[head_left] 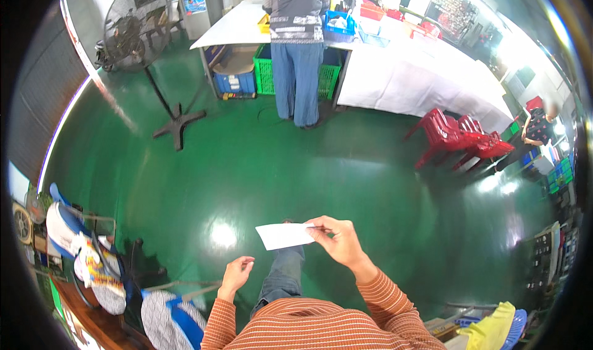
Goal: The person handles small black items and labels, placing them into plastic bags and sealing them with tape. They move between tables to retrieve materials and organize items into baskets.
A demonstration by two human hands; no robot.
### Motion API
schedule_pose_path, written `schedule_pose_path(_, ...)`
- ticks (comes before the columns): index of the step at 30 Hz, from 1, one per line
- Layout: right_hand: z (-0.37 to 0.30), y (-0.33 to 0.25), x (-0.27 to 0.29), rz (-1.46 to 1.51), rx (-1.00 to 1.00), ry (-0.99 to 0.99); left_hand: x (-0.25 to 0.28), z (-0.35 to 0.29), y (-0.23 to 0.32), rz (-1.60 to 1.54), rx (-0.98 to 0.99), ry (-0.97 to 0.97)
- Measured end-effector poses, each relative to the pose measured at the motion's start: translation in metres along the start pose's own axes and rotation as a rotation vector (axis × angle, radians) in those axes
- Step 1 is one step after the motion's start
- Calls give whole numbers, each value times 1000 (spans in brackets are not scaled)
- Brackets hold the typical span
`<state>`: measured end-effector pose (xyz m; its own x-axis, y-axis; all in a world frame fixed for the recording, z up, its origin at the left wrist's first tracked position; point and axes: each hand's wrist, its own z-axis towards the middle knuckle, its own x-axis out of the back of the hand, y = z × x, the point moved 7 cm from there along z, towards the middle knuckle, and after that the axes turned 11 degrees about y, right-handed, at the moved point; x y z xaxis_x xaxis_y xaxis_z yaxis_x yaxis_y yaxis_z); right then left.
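A white sheet of paper (279, 236) is pinched at its right end between the thumb and fingers of my right hand (338, 242). The paper is held out in front of my body, above my leg and the green floor. Lower and to the left, my left hand (235, 276) hangs apart from the paper with nothing in it. Its fingers are loosely bent and slightly apart.
A person (297, 47) stands at a white-covered table (426, 72) with baskets and bins. A stand fan (154, 72) is at the far left, stacked red chairs (454, 137) at the right. Patterned chairs (167, 319) stand near left; yellow cloth (494, 331) lies near right.
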<state>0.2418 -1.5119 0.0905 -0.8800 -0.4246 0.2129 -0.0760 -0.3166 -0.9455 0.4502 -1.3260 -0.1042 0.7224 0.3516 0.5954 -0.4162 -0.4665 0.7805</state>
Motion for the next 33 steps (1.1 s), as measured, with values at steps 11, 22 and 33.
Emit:
schedule_pose_path(11,305,107,252,-208,-219,488,-141,471,377,77,-630,-188)
schedule_pose_path(22,593,307,526,-222,-346,605,-369,808,617,-437,-452,81)
schedule_pose_path(33,884,402,622,-32,-356,486,-470,1242,663,-301,-109,226)
